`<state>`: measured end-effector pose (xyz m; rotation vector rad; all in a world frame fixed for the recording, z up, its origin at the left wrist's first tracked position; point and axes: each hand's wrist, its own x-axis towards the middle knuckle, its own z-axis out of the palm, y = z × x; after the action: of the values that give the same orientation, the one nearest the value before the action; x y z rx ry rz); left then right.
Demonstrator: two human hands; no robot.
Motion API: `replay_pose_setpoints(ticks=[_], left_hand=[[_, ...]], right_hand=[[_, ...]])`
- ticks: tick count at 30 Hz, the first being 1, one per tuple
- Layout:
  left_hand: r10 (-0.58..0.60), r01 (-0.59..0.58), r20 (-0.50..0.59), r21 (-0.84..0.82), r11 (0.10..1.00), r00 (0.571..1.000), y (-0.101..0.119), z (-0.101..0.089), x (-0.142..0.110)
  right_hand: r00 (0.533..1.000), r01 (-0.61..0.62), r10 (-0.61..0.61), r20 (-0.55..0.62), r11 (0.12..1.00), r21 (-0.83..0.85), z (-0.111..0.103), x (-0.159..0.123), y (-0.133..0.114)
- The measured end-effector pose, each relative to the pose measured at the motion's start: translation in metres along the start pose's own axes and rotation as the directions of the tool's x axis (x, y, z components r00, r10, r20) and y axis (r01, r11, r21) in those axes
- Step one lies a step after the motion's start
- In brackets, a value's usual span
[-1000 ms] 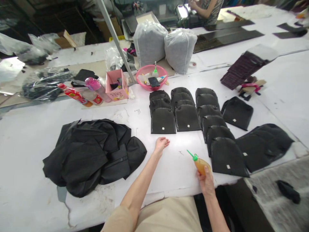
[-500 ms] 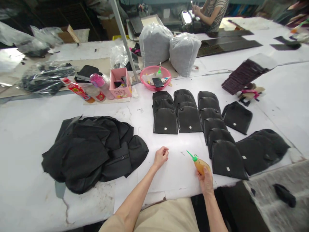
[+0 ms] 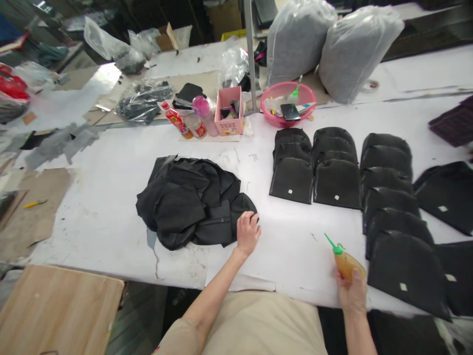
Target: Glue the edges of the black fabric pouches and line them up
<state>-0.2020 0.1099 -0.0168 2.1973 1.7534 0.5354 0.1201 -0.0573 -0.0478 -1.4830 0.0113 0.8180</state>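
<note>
My right hand (image 3: 352,291) is wrapped round a squeeze bottle (image 3: 349,265) of amber liquid, likely glue, whose thin green nozzle points up and left. At the right end of a loose heap of black fabric pieces (image 3: 181,197), my left hand (image 3: 248,232) rests with its fingers slightly apart and bent over the edge of the end piece. A zipper shows on one piece of the heap. On the right, rounded black pieces (image 3: 404,268) lie overlapped in columns, and small white tags mark the front ones.
Behind the work stand a pink basin (image 3: 269,118) with a phone in it, a pink box (image 3: 229,127) and bottles (image 3: 176,121). A metal pole (image 3: 250,59) rises beside two filled white bags (image 3: 301,42). At lower left is a wooden board (image 3: 59,310).
My view has turned left. My left hand has moved left from bare table to the heap's right edge, its fingers opening. My right hand still holds the bottle.
</note>
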Motion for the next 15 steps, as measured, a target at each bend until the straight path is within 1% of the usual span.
replay_pose_setpoints(ticks=[2,4,6,7,9,10,11,13,14,15], left_hand=[[-0.072,0.074,-0.025,0.09,0.993,0.997,-0.016,0.0,0.003],[-0.108,0.108,-0.003,0.121,0.987,0.994,-0.028,0.002,0.011],[-0.106,0.103,0.03,0.086,0.991,0.994,-0.032,0.002,0.018],[-0.084,0.082,0.05,0.044,0.996,0.995,-0.032,0.0,0.019],[0.012,-0.005,0.105,-0.066,0.998,0.994,-0.026,-0.006,0.013],[0.092,-0.074,0.145,-0.125,0.989,0.985,-0.021,-0.01,0.006],[0.187,-0.152,0.192,-0.183,0.971,0.963,-0.015,-0.013,-0.004],[0.36,-0.28,0.289,-0.284,0.917,0.887,-0.004,-0.017,-0.028],[0.41,-0.308,0.325,-0.321,0.895,0.852,0.0,-0.017,-0.041],[0.431,-0.311,0.349,-0.35,0.884,0.832,0.003,-0.017,-0.052]], right_hand=[[1.0,0.017,-0.017,0.012,1.0,-0.007,0.001,-0.002,0.0],[1.0,0.018,-0.017,0.021,1.0,-0.011,0.001,-0.003,0.0],[1.0,0.01,-0.009,0.02,1.0,-0.013,0.002,-0.003,0.0],[1.0,0.01,-0.01,0.018,1.0,-0.015,0.002,-0.004,-0.001],[1.0,0.015,-0.014,0.018,1.0,-0.023,0.004,-0.005,-0.002],[1.0,0.015,-0.014,0.018,1.0,-0.025,0.005,-0.005,-0.003],[1.0,0.01,-0.01,0.016,1.0,-0.024,0.006,-0.006,-0.003],[1.0,-0.013,0.013,0.012,1.0,-0.018,0.008,-0.006,-0.005],[1.0,-0.027,0.027,0.011,1.0,-0.013,0.008,-0.007,-0.005],[0.999,-0.042,0.042,0.014,0.999,-0.01,0.008,-0.007,-0.006]])
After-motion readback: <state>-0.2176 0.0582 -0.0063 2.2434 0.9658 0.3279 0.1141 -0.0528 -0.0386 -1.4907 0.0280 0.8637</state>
